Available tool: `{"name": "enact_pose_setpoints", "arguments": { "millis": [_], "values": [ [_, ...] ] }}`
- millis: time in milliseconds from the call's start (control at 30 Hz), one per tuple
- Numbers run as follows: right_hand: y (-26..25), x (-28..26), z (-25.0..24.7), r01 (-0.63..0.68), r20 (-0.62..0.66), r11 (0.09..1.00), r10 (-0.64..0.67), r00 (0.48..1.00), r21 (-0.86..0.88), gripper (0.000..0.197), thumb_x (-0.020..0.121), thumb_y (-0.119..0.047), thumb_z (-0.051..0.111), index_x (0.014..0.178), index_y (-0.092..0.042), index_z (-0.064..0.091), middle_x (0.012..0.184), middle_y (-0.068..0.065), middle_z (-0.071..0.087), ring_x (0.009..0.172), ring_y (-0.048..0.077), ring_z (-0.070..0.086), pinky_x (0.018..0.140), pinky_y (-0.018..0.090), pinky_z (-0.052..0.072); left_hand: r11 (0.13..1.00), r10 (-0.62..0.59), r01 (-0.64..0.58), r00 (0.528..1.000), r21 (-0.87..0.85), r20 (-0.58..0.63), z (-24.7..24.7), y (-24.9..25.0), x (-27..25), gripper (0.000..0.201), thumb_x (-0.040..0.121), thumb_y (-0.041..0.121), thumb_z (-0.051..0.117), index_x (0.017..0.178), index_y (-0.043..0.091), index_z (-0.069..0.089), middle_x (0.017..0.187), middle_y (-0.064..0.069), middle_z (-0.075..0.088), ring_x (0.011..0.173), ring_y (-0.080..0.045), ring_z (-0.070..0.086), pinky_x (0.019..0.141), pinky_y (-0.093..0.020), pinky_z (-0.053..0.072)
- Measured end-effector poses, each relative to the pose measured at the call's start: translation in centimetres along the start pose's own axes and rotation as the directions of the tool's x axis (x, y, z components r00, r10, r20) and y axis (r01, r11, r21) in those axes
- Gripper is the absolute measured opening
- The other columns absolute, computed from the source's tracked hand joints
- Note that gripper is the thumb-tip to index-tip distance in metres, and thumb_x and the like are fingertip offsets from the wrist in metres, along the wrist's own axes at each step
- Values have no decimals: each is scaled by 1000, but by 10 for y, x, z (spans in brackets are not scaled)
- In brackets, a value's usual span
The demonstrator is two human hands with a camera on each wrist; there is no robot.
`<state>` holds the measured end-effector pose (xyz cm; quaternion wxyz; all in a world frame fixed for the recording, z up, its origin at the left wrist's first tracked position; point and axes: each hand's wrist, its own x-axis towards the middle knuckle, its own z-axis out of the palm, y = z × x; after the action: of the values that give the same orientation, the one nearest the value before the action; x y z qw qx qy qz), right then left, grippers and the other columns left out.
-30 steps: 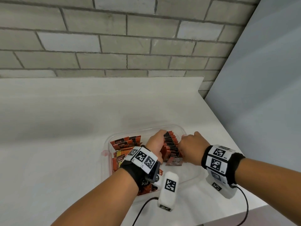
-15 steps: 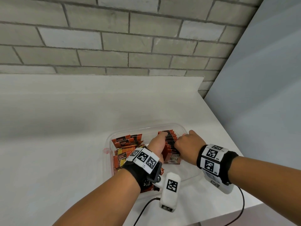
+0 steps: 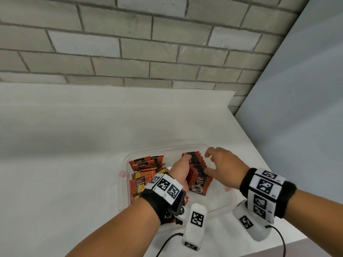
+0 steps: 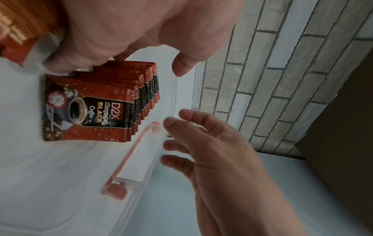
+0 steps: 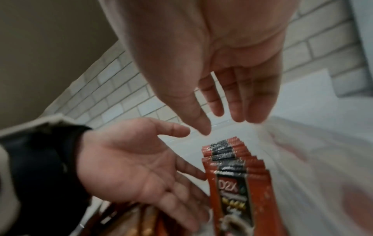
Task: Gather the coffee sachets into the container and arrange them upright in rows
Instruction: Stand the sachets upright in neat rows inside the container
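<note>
right hand (image 3: 225,168) lifts off the sachet row (image 3: 197,168).
i see its fingers now released; left hand (image 3: 181,169) stays flat, fingers straight, against the row.

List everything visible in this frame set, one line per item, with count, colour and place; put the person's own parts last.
container: one, clear plastic with reddish clips, on the counter near its front right corner.
row of sachets: one row, count unclear, red-brown and black, leaning upright in the container's right half.
loose sachets: several, red, orange and yellow, piled in the container's left half.
counter: one, white, under everything.
brick wall: grey, behind the counter.
panel: pale grey-blue, right of the counter.
wrist cameras: two, white with black markers and cables, under the wrists.
left hand: fingers straight against the row's left side.
right hand: open, fingers spread, beside the row's right side, holding nothing.
</note>
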<state>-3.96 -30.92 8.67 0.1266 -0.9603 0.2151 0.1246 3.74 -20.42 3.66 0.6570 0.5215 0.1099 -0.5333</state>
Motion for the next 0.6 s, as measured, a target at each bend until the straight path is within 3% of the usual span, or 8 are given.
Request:
{"name": "enact_pose_setpoints", "arguments": {
  "millis": [100, 233, 433, 533, 600],
  "values": [
    [-2, -4, -2, -160, 94, 966, 143, 985, 204, 48, 93, -27, 53, 138, -16, 39, 129, 4, 52, 104, 17, 55, 63, 19, 51, 999, 33, -33, 999, 9, -27, 0, 2, 4, 35, 96, 34, 47, 111, 8, 65, 96, -14, 70, 85, -27, 66, 69, -33, 52],
    [-9, -6, 2, -255, 179, 916, 208, 962, 309, 53, 95, -26, 49, 144, -13, 33, 142, 5, 44, 119, 19, 49, 78, 24, 46, 999, 47, -48, 998, -9, -42, 0, 4, 5, 30, 97, 31, 46, 96, 9, 66, 85, -12, 68, 76, -24, 63, 65, -31, 50],
    [-15, -6, 12, -292, 169, 843, 241, 956, 452, 50, 94, -19, 50, 140, -10, 35, 134, 7, 51, 117, 18, 51, 88, 23, 43, 998, 45, -47, 998, -36, -49, 2, 5, 6, 31, 98, 32, 45, 87, 10, 64, 82, -12, 66, 74, -24, 63, 68, -31, 50],
    [-15, -5, 15, -294, 166, 820, 243, 956, 491, 48, 92, -17, 51, 138, -11, 37, 131, 7, 53, 104, 15, 51, 89, 24, 45, 997, 50, -53, 997, -58, -52, 2, 5, 6, 31, 99, 32, 45, 87, 10, 63, 82, -12, 66, 74, -24, 63, 66, -32, 50],
    [-15, -5, 16, -295, 166, 818, 244, 955, 495, 46, 92, -16, 51, 136, -11, 40, 129, 7, 55, 104, 16, 51, 90, 25, 46, 997, 45, -48, 998, -66, -44, 1, 5, 7, 31, 99, 32, 45, 90, 9, 63, 83, -12, 66, 75, -24, 63, 66, -32, 50]
  ]
}}
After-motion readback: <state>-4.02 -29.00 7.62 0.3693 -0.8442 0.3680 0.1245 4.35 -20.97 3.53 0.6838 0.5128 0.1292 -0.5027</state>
